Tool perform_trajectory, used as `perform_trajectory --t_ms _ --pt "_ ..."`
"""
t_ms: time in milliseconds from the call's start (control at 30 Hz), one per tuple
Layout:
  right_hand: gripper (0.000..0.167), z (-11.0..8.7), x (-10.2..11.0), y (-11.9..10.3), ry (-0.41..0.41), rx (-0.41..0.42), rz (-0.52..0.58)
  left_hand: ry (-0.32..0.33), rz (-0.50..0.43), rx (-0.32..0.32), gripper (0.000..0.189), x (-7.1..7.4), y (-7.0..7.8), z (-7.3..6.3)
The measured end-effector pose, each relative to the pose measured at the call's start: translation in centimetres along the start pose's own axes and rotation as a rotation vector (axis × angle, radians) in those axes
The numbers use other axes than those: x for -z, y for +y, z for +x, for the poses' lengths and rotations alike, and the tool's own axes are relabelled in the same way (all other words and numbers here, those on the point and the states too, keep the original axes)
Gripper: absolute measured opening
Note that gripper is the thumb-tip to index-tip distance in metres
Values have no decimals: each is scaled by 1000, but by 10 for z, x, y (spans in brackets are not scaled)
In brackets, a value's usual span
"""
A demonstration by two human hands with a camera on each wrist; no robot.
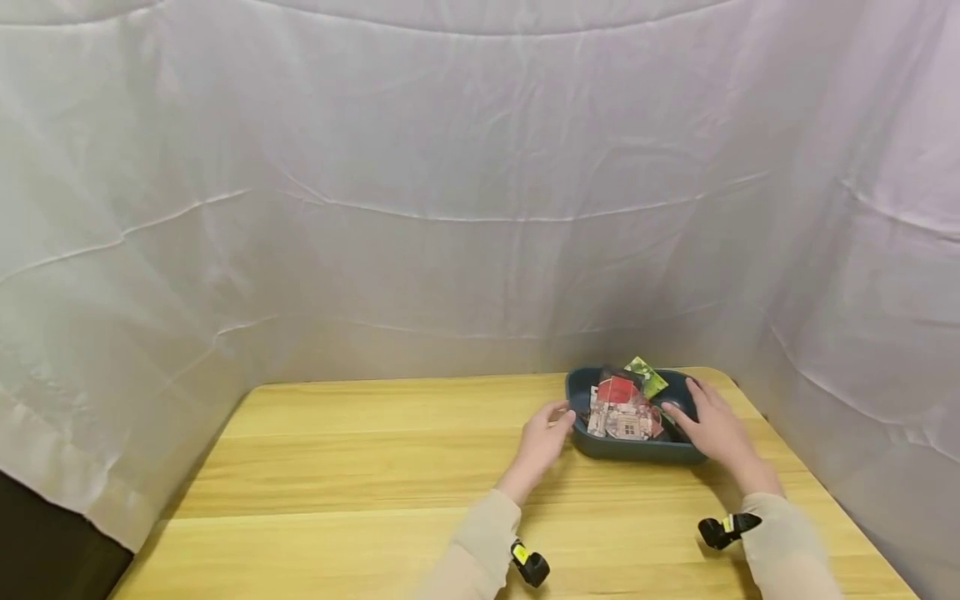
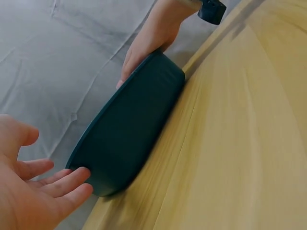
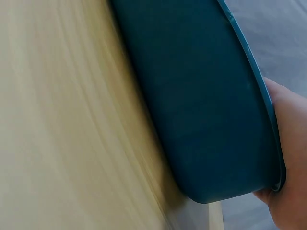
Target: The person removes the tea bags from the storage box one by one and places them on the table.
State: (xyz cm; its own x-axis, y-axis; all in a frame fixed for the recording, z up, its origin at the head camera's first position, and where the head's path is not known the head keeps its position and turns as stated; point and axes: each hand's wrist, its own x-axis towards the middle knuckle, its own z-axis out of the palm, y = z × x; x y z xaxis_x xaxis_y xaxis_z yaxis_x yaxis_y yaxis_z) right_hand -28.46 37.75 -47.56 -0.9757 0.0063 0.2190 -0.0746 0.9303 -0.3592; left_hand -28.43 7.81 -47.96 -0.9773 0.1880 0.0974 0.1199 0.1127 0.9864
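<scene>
well, i see the tub (image 1: 637,451) at the table's (image 1: 375,467) far right corner, right hand (image 1: 717,432) gripping its rim, left hand (image 1: 543,435) loose; probably stiff, light, best held at both ends.

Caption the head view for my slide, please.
Left hand and right hand at opposite ends of a bin of printed items on a table.

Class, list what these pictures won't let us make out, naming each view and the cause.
Head view: any wording on the printed pieces, too small and blurred.
Head view: what lies beneath them in the teal tub, covered by those pieces.
Left wrist view: the tub's contents, hidden by its side.
Right wrist view: much of the right hand, cut off by the right edge and partly behind the tub.
</scene>
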Motion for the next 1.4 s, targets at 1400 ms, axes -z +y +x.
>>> perform_trajectory --t_ms 1400 --pt "78 -27 -42 -111 34 59 34 -123 276 -85 34 124 -1 -56"
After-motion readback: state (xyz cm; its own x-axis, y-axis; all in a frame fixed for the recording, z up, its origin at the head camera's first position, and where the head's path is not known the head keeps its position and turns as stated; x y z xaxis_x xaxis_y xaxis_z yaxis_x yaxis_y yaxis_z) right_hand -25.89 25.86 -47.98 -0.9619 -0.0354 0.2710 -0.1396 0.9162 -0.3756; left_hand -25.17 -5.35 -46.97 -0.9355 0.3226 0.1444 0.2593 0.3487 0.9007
